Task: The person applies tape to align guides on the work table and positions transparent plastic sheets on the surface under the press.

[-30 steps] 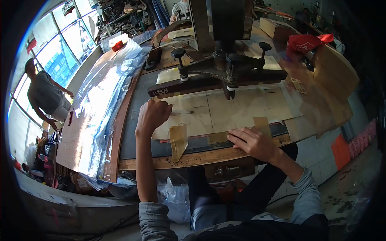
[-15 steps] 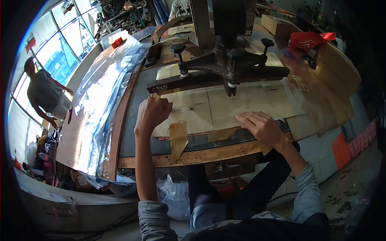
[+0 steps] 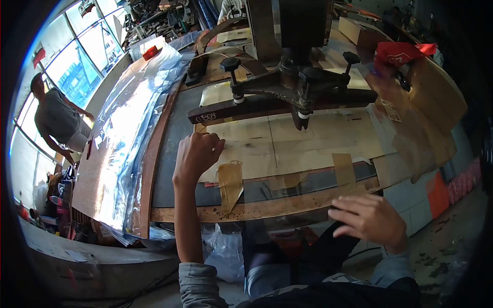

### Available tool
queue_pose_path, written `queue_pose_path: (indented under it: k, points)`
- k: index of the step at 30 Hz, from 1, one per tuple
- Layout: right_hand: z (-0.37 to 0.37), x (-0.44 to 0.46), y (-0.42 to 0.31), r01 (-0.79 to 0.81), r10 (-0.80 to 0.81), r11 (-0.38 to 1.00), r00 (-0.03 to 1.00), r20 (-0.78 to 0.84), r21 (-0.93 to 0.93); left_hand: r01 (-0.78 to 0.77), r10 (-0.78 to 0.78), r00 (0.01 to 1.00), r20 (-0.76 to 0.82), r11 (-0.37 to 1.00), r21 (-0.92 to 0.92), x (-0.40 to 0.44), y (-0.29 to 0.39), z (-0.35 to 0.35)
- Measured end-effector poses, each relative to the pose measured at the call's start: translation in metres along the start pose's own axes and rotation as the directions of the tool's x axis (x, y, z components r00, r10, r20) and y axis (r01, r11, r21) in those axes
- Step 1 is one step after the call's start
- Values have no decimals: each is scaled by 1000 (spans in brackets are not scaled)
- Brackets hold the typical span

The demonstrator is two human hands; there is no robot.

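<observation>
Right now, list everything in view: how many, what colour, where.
Table: one, dark, centre
Press bar: one, dark, over table
Sheets: at least one, cream, on table
Tape pieces: at least two, tan, front edge
Plastic sheeting: count unclear, clear, left
Bag: one, red, upper right
Box: one, brown, upper right
Windows: several, bright, upper left
People: at least two, grey tops, left and top
Clutter: uncountable, mixed, background
Left hand: one, grey-sleeved, sheet's left edge
Right hand: one, grey-sleeved, off front edge
</observation>
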State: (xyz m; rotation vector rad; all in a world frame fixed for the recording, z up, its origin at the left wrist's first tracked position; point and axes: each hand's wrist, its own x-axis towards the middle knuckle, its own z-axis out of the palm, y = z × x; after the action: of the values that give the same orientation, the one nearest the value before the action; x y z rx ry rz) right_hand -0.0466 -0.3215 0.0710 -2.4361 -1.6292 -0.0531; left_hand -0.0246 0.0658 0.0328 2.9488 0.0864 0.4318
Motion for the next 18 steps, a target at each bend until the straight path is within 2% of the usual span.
queue_pose_path:
  k: [1,4,5,6,7,8,9,10,12,15,16,18]
  points:
    - [5,-11,4,41,-51,991,996,70,130,-12,12,1000,-4,1000,12,-1,-1,2]
    - [1,-7,20,-9,22,985,997,-76,172,-32,33,999,16,999,-27,-7,15,0]
    - [3,-2,33,-77,97,988,983,-152,137,-66,65,998,-7,995,-71,-10,26,0]
    - [10,4,50,-200,237,963,948,-211,182,-105,102,994,-33,988,-112,-12,37,0]
    - [15,10,71,-263,291,955,917,-271,138,-56,66,996,64,987,-152,-12,49,2]
    - [21,16,95,-333,357,934,883,-304,129,-163,166,985,37,983,-83,-14,50,14]
    - [28,18,115,-401,418,908,845,-334,120,-206,209,977,31,974,-91,-15,51,21]
    - [35,16,131,-371,387,922,867,-315,110,-248,251,968,20,964,-97,-15,52,23]
    - [39,17,148,-302,315,949,908,-276,91,-237,245,968,51,963,-127,-13,51,19]
    - [35,17,144,-458,498,842,863,-86,285,-233,258,957,129,956,-178,-9,47,12]
    - [37,16,145,-447,493,840,865,-91,307,-236,268,950,159,952,-196,-8,46,9]
    - [38,14,151,-423,484,837,868,-110,347,-214,256,963,88,917,-337,-11,42,6]
